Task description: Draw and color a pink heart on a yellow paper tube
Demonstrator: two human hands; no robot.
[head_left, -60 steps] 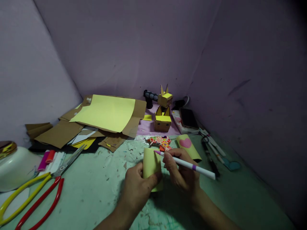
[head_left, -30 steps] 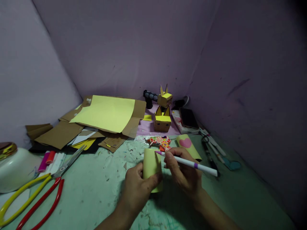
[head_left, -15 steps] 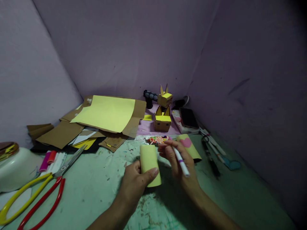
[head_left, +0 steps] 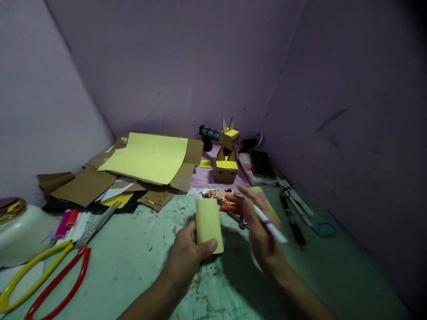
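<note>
My left hand (head_left: 187, 253) is closed round the lower part of a plain yellow paper tube (head_left: 208, 222), thumb across its front. Just to the right, my right hand (head_left: 263, 231), somewhat blurred, grips a white marker (head_left: 274, 231) with a purple band between thumb and fingers; its other fingers are spread. Behind that hand lies a second yellow paper tube (head_left: 265, 198) with a pink heart, mostly hidden. A colourful wrapper (head_left: 220, 194) rests beyond the held tube, partly covered by my right fingers.
Large scissors (head_left: 85, 240), capped markers (head_left: 71, 224) and a white container (head_left: 26, 235) stand at left. Yellow paper (head_left: 150, 158) lies on cardboard at the back. Cardboard boxes with ears (head_left: 226, 172), a phone (head_left: 262, 163) and a black pen-like tool (head_left: 293, 222) are farther right.
My right hand has swung to the right with the marker, away from the held tube, and now covers more of the heart tube. My left hand has raised its tube slightly.
</note>
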